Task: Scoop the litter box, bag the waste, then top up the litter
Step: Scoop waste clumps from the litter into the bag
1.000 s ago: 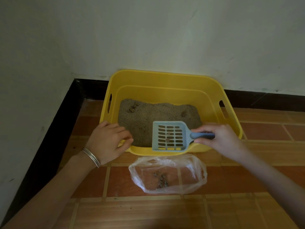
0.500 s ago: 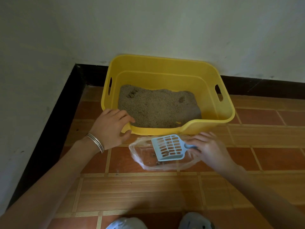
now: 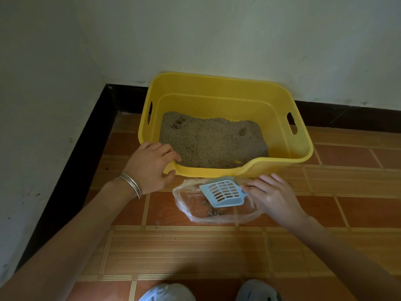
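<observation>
A yellow litter box [image 3: 219, 85] stands in the room's corner, holding grey-brown litter [image 3: 213, 141] with dark clumps at its back left and back right. My left hand [image 3: 152, 167] grips the box's front-left rim, a bangle on the wrist. My right hand [image 3: 270, 195] holds the handle of a light blue slotted scoop [image 3: 223, 193], tilted over an open clear plastic bag [image 3: 191, 209] lying on the floor just in front of the box. A few dark waste clumps [image 3: 213, 212] lie inside the bag. The scoop's handle is hidden in my fingers.
White walls with a black skirting [image 3: 86, 153] close in the left and back. The floor is of orange-brown tiles [image 3: 195, 246]. Two grey shoe tips [image 3: 167, 293] show at the bottom edge.
My right hand carried the scoop out of the box and down over the bag, then tilted it. More clumps lie in the bag. The left hand stayed on the rim.
</observation>
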The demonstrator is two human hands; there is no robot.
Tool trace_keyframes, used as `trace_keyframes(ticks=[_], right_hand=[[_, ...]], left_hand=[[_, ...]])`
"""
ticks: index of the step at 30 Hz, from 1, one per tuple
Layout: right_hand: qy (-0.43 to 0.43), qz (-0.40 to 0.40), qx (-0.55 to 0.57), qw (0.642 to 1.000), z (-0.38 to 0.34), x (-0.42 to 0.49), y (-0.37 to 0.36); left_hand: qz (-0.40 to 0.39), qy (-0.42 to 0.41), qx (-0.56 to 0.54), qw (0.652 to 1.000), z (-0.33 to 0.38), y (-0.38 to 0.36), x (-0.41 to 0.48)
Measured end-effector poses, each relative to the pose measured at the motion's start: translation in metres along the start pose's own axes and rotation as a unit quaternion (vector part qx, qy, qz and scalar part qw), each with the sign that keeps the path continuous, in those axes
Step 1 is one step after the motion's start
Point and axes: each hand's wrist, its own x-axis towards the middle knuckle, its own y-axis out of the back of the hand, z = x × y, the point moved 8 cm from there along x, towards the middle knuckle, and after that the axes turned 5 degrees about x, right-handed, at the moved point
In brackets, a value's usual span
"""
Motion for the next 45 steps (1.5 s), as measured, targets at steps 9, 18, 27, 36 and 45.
trace_keyframes(ticks=[9,18,27,36,45], right_hand=[[-0.174,0.116,0.135,0.968,0.047,0.005,0.059],[-0.386,-0.078,0.002,0.919,0.164,0.055,0.037],[-0.388,-0.266,-0.148,0.870,0.209,0.085,-0.017],[-0.409,-0.256,0.049,0.874,0.227,0.101,-0.065],[-0.350,-0.235,0.088,0.902,0.216,0.140,-0.090]], left_hand=[[0.001,-0.004,-0.013,1.000,-0.008,0.002,0.008],[0.001,0.014,-0.059,0.998,-0.039,0.000,0.054],[0.006,0.052,-0.055,0.997,-0.050,-0.002,0.061],[0.034,0.095,-0.058,0.993,-0.053,0.004,0.057],[0.003,0.088,-0.061,0.994,-0.051,0.003,0.054]])
